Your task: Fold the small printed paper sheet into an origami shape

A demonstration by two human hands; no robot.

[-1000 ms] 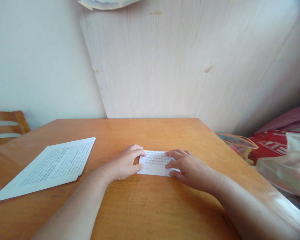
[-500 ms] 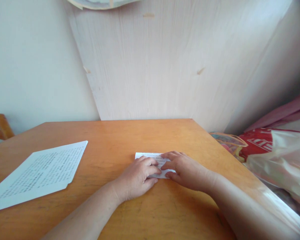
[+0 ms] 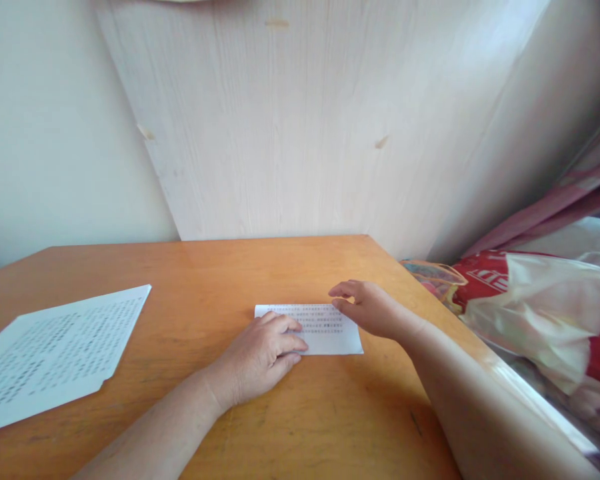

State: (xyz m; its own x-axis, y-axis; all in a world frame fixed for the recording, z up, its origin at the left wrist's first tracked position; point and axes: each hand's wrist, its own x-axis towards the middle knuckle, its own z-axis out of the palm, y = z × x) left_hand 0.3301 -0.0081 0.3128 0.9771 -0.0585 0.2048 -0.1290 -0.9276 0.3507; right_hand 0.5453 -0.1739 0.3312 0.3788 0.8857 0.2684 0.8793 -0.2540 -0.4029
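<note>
A small folded printed paper [image 3: 330, 337] lies on the wooden table, its long side running left to right. My left hand [image 3: 260, 357] rests on its left part, fingers a little apart and pressing it flat. Over the paper's upper right corner is my right hand [image 3: 373, 308], thumb and fingers apart with nothing between them; whether its fingertips touch the paper I cannot tell. Lines of small print show on the part of the paper between the hands.
Printed sheets [image 3: 63, 353] lie at the left of the wooden table [image 3: 220, 273]. A pale panel [image 3: 280, 133] stands behind the table. Past the right edge are a clear plastic bag [image 3: 535, 313], red packaging [image 3: 485, 273] and pink cloth [image 3: 530, 210].
My right hand has lifted from the paper and moved to its upper right corner, uncovering the right part. My left hand stays on the paper. The view has shifted slightly to the right.
</note>
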